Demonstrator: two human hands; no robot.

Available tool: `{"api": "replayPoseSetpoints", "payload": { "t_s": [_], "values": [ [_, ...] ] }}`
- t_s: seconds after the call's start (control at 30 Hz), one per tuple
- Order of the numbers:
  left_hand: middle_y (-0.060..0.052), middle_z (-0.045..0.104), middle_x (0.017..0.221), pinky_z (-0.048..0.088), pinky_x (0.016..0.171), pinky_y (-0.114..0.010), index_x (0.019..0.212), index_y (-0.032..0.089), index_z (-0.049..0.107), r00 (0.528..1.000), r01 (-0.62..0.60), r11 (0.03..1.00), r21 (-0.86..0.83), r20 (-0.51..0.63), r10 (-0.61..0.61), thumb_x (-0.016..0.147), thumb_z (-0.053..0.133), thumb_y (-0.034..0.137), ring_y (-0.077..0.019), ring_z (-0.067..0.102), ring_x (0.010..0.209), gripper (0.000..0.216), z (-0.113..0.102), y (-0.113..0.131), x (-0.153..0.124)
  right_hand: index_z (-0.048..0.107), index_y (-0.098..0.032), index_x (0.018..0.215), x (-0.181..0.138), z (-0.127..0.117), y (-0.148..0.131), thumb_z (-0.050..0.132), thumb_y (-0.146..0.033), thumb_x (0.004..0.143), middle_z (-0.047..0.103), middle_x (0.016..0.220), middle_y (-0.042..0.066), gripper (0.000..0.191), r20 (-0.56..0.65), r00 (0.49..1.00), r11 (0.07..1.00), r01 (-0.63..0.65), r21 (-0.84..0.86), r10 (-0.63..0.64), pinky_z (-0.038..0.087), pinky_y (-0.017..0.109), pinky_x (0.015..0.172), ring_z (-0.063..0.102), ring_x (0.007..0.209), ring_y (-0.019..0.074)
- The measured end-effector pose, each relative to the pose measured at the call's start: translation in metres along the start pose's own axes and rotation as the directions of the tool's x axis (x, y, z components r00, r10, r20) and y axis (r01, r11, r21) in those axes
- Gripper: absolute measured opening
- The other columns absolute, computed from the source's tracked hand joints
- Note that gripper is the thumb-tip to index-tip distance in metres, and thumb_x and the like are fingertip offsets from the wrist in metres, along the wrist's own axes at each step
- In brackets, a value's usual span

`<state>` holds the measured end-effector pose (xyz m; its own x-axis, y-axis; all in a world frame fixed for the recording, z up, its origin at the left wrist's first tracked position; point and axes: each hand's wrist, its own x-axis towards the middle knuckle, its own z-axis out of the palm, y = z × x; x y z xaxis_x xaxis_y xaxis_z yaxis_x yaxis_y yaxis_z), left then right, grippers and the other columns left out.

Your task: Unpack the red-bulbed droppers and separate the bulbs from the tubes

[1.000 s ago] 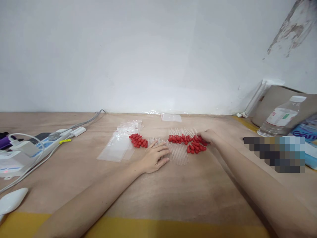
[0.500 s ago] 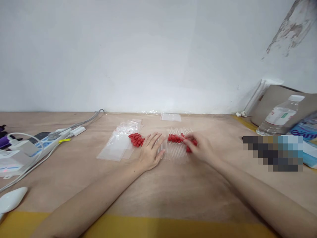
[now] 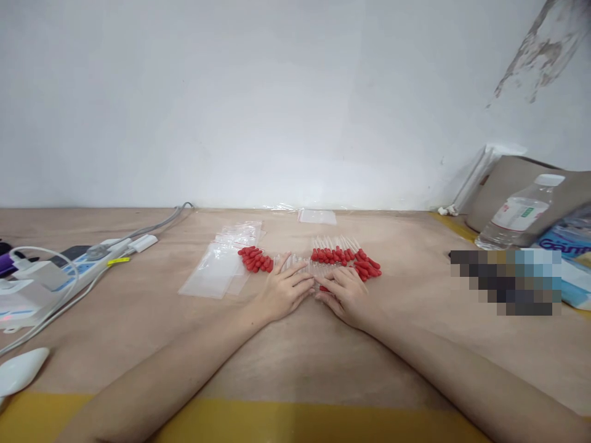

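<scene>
My left hand (image 3: pixel 287 290) lies over a bunch of thin clear tubes (image 3: pixel 300 264), its fingers stretched out and close together. Opposite it, my right hand (image 3: pixel 345 294) pinches a small red rubber bulb, seen only as a bit of red by the fingertips. The fingertips of both hands almost meet. Beyond the right hand runs a row of red rubber bulbs (image 3: pixel 333 255), with thin pale tubes (image 3: pixel 344 242) behind them. More loose red bulbs (image 3: pixel 368 267) lie to the right. Another group of red bulbs (image 3: pixel 255 259) sits left of my left hand.
Clear zip bags (image 3: pixel 209 271) overlap at the left, and a small bag (image 3: pixel 317 216) lies by the wall. A power strip (image 3: pixel 92 261) with cables and a white spoon-shaped object (image 3: pixel 23 371) are far left. A water bottle (image 3: pixel 519 212) stands at right, near a blurred patch.
My right hand has moved left and nearer to me, from the red bulbs at the right to the fingertips of my left hand. My left hand's fingers have closed together a little.
</scene>
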<state>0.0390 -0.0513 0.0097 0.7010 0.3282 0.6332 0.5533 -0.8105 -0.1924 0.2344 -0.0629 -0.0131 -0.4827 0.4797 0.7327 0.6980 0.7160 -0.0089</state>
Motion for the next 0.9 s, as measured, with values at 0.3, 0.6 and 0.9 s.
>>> {"api": "replayPoseSetpoints", "payload": {
  "t_s": [0.3,0.6,0.9],
  "values": [
    [0.000,0.069,0.085,0.010,0.108,-0.049,0.085,0.021,0.062,1.000,0.017,0.999,-0.046,0.004,-0.017,0.087,0.044,0.020,-0.0173,0.056,0.105,0.018,-0.002,0.002,0.000,0.061,-0.023,0.087,0.003,-0.007,0.001,0.052,-0.025,0.083,0.067,0.074,0.001,0.011,0.007,0.997,0.993,0.083,-0.078,-0.082,0.031,0.044,0.092,0.056,0.088,0.0175],
    [0.002,0.069,0.086,0.000,0.109,-0.048,0.083,0.020,0.060,0.994,0.064,0.981,-0.183,0.101,-0.046,0.089,0.041,0.021,-0.0164,0.054,0.109,0.021,-0.007,0.003,-0.004,0.061,-0.013,0.098,0.000,-0.003,0.008,0.048,-0.017,0.084,0.066,0.096,0.009,0.019,-0.040,0.947,0.946,0.315,-0.071,-0.318,0.046,0.034,0.095,0.059,0.098,0.0169],
    [-0.003,0.063,0.108,0.014,0.110,-0.042,0.094,0.017,0.059,0.989,0.029,0.969,-0.244,0.150,0.008,0.090,0.037,0.021,-0.0161,0.047,0.117,0.023,-0.007,0.002,-0.007,0.057,-0.008,0.108,0.000,-0.017,0.008,0.048,-0.013,0.084,0.065,0.102,0.011,0.026,-0.038,0.895,0.893,0.439,-0.099,-0.445,0.046,0.037,0.096,0.053,0.108,0.0204]
  ]
}}
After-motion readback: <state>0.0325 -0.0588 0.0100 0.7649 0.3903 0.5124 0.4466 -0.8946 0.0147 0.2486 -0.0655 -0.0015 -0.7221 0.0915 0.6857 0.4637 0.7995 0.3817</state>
